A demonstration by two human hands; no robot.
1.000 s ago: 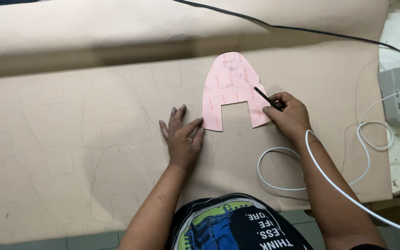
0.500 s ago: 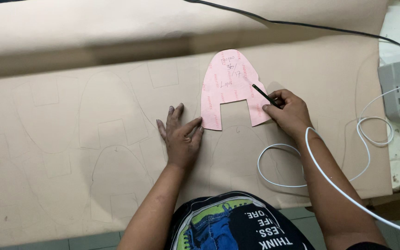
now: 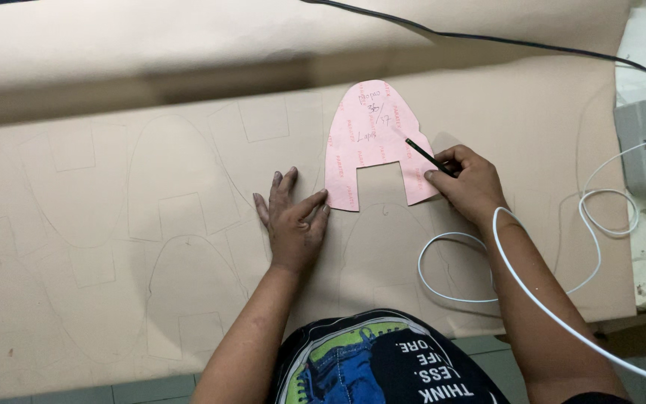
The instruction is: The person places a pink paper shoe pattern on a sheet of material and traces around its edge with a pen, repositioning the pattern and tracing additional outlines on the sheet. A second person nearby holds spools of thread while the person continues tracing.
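Meanwhile, we press our open left hand (image 3: 293,224) flat on the tan sheet (image 3: 114,247) beside the pink paper pattern (image 3: 374,142) while our right hand (image 3: 469,183) grips a dark pen (image 3: 426,155) at its edge.

Head cam, looking down, close over table (image 3: 76,314)
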